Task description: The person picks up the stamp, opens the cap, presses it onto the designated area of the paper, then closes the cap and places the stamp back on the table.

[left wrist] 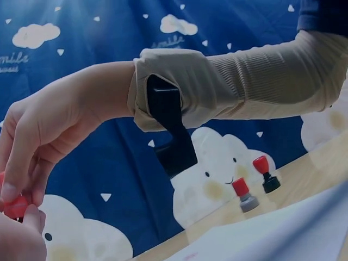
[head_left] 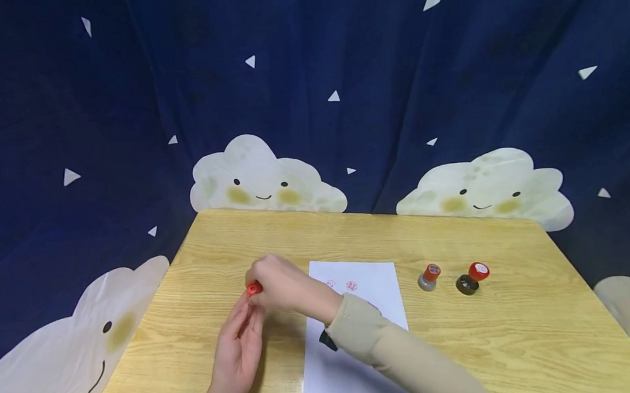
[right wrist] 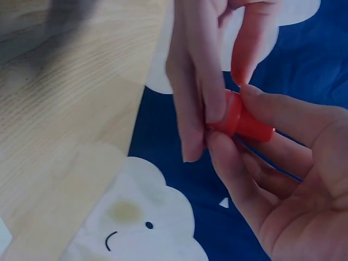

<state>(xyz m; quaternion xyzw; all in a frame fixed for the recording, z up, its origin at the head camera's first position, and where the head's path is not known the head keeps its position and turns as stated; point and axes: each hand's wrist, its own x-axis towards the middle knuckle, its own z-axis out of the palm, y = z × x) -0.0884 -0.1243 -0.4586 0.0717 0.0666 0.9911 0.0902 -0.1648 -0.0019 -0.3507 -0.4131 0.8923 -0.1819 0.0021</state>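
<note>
Both hands meet over the table's left part around a small red stamp [head_left: 254,289]. My right hand [head_left: 284,283] pinches its tapered red end between thumb and fingers, as the right wrist view shows. From below comes my left hand [head_left: 239,346], its fingers [right wrist: 209,92] and thumb nearly straight and pinching the stamp's other, wider end, which they partly hide. In the left wrist view just a bit of the red stamp [left wrist: 16,206] shows between the fingertips. Right of the hands lies a white sheet of paper [head_left: 376,276] bearing small red stamp prints [head_left: 352,286].
Toward the right of the wooden table [head_left: 511,340] stand a red-and-grey stamp [head_left: 429,277] and a red-and-black stamp [head_left: 472,279]. The right forearm crosses over the paper, with a black strap piece [head_left: 328,340] at the wrist. A dark blue curtain [head_left: 301,127] hangs behind the table.
</note>
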